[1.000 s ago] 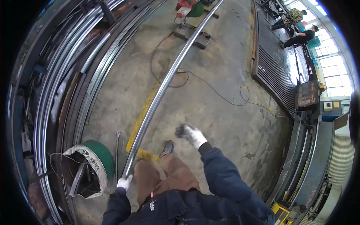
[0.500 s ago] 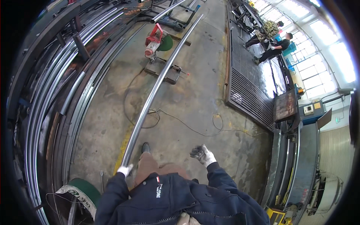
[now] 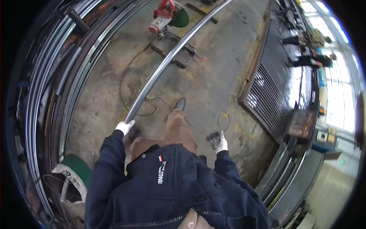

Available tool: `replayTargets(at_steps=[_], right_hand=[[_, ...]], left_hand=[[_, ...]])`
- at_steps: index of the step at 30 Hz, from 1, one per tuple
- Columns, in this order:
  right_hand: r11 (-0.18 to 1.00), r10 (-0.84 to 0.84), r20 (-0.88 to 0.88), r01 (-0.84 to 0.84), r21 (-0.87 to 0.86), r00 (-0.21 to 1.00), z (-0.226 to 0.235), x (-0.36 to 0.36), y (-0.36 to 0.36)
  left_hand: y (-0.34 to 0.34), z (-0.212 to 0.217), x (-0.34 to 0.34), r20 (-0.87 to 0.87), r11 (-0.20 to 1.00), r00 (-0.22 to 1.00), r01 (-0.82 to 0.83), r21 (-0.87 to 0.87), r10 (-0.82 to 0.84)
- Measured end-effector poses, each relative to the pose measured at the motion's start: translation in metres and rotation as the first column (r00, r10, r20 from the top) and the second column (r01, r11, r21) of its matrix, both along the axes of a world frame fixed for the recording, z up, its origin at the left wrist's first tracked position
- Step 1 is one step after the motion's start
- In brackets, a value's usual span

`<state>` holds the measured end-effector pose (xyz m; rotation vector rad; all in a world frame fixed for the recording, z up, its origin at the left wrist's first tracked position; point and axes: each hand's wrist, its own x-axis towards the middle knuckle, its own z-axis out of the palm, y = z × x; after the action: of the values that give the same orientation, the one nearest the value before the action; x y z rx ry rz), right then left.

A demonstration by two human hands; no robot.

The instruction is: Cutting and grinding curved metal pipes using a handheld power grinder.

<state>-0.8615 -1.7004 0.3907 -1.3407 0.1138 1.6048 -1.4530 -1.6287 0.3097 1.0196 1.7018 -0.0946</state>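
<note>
My left hand (image 3: 125, 126), in a white glove, is closed around the near end of a long shiny metal tube (image 3: 162, 66). From there the tube slants away to the far right, passing over the base of a cut-off saw (image 3: 176, 51). Its far end runs out of view at the top. My right hand (image 3: 217, 141) hangs free on the other side of my legs, fingers spread, holding nothing; its glove is blackened on the palm and fingers.
Long tubes and bars (image 3: 36, 114) line the left side, near a green-and-white drum-shaped object (image 3: 74, 173). A cable (image 3: 121, 82) loops over the concrete floor. To the right, two people (image 3: 314, 59) stand by a slatted metal platform (image 3: 268, 99).
I have stepped forward, and a shoe now shows farther ahead. My left hand and the tube have moved forward, with the saw now nearer. My right hand stays open.
</note>
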Motion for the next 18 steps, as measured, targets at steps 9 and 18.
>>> replayTargets(at_steps=[9,18], right_hand=[[0.966,0.256,0.094,-0.257,0.0,0.962,0.0,0.101,0.353],[0.842,0.54,0.054,-0.54,-0.01,0.84,-0.049,0.09,0.605]], left_hand=[[0.113,0.008,0.131,0.026,0.975,0.98,-0.195,-0.108,0.199],[0.239,-0.105,0.206,0.152,0.917,0.906,-0.381,-0.118,0.396]])
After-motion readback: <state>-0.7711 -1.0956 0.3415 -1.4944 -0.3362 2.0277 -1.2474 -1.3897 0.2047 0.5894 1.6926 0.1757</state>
